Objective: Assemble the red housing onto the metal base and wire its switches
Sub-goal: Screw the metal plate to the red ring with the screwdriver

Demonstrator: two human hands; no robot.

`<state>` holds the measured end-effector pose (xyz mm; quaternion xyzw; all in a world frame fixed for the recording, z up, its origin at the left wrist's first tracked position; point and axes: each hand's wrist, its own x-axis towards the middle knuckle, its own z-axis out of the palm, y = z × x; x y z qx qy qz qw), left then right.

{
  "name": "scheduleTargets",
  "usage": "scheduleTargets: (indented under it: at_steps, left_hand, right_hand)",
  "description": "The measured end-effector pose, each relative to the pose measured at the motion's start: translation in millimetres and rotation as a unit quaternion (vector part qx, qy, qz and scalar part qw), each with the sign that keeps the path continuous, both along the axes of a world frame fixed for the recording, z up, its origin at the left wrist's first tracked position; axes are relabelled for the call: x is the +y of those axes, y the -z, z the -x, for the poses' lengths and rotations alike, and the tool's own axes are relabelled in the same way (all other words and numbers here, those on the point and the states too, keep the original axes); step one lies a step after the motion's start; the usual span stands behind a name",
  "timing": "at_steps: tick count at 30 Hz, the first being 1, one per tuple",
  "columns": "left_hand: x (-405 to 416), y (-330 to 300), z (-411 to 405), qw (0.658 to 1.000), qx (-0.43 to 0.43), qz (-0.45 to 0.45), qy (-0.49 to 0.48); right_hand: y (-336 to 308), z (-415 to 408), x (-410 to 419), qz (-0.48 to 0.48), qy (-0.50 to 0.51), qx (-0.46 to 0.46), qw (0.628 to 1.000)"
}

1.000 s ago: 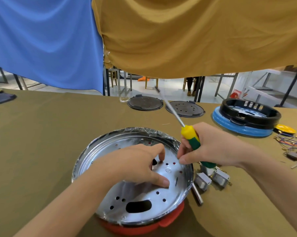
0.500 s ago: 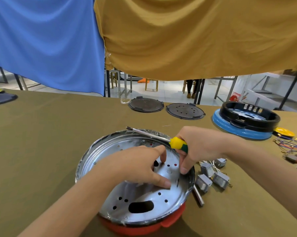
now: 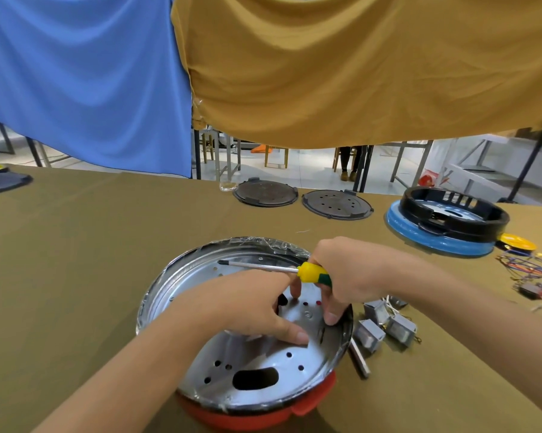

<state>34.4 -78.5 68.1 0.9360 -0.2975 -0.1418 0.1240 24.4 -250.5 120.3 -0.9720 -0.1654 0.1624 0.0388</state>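
Metal base (image 3: 251,364) sits inverted on top of red housing (image 3: 263,415), near-centre of the bench (image 3: 76,260); only the housing's red rim shows under the base's near edge. Base has clear film crinkled round its far rim, plus small holes & one oval slot near the front.

Left hand (image 3: 244,304): palm down inside the base, fingers bent, thumb tip pressing the metal floor. Can't tell whether its grip has anything under the fingers.

Right hand (image 3: 344,276): grip closed round the screwdriver (image 3: 310,272) handle (yellow/green), shaft lying roughly level & pointing left over the base, tip not touching anything visible. One fingertip reaches down to the base floor by the right rim.

Just right of the base: 3 small grey switches (image 3: 385,323) w/ thin wires, and a short metal bar (image 3: 358,359) on the bench. Far right: loose coloured wires (image 3: 525,270). Far side: 2 dark round plates (image 3: 301,198), and a black ring on a blue housing (image 3: 444,223).
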Motion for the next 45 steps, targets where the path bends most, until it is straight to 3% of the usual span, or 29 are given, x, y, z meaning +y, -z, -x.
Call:
scheduleTargets:
  at_steps: [24,34,45]
  left_hand:
    - [4,1,1,0.999,0.036,0.007,-0.011]
    - [5,-2,1,0.999,0.044,-0.002,-0.009]
    - [6,-1,0,0.999,0.047,-0.013,-0.013]
  right_hand:
    - [-3,-19,14,0.086,-0.06,0.02,0.994]
    - [-6,-26,-1,-0.001,-0.089,0.098,0.991]
    - [-14,-14,3,0.0,-0.111,0.068,0.991]
